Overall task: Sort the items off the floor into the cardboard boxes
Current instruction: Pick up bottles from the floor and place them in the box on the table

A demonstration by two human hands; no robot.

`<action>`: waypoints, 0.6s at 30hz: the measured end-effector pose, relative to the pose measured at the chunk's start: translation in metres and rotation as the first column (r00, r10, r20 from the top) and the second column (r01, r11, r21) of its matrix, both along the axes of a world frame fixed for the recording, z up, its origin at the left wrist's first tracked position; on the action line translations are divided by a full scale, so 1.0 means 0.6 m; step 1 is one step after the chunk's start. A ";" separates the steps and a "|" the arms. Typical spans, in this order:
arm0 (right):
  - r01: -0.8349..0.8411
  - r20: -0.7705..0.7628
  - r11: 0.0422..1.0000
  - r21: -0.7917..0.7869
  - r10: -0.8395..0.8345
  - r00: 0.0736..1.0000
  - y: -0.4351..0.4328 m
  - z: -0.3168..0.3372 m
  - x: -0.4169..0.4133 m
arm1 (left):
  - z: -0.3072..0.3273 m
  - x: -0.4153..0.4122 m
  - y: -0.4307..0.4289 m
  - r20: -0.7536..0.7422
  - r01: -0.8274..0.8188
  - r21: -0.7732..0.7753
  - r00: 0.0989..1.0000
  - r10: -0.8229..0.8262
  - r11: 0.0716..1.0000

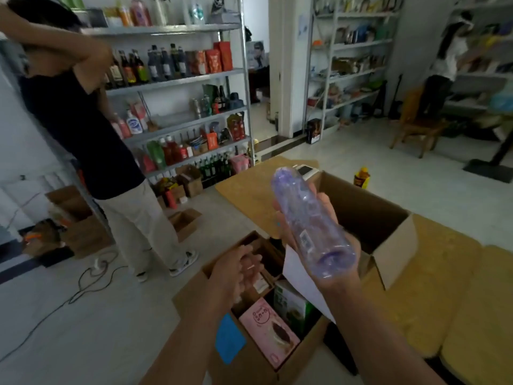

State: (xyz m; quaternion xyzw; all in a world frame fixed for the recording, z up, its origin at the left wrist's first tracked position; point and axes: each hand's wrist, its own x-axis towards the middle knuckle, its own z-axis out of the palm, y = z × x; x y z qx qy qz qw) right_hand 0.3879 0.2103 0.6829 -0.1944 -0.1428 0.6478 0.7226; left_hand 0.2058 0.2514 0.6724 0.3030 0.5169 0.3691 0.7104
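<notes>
My right hand [330,254] holds a clear purple-tinted plastic bottle [308,220], tilted with its base toward me, above two open cardboard boxes. The near box [191,295] holds a pink carton [268,329], a green-and-white carton [291,304] and other packages. The far box [394,245] looks empty from here. My left hand [236,270] hovers over the near box with loosely curled fingers and nothing in it. A yellow-capped bottle [362,177] stands on the floor beyond the far box.
A person in a dark shirt and beige trousers [111,162] stands to the left by stocked metal shelves [177,79]. Flattened cardboard [444,287] covers the floor on the right. Small boxes [183,220] and a cable [91,276] lie at left. A wooden chair [416,126] stands at the back right.
</notes>
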 end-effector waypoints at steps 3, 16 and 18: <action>-0.010 0.001 0.991 0.137 0.010 1.000 0.043 0.039 0.106 | -0.014 0.115 0.057 -0.092 0.078 0.003 0.993 -0.077 0.997; 0.300 0.868 0.930 -0.212 0.038 0.495 0.283 -0.089 0.469 | -0.185 0.490 0.217 -0.371 0.181 -0.308 0.881 -0.293 0.934; 0.286 0.911 0.935 -0.211 0.082 0.405 0.312 -0.117 0.482 | -0.196 0.496 0.229 -0.426 0.131 -0.320 0.865 -0.266 0.938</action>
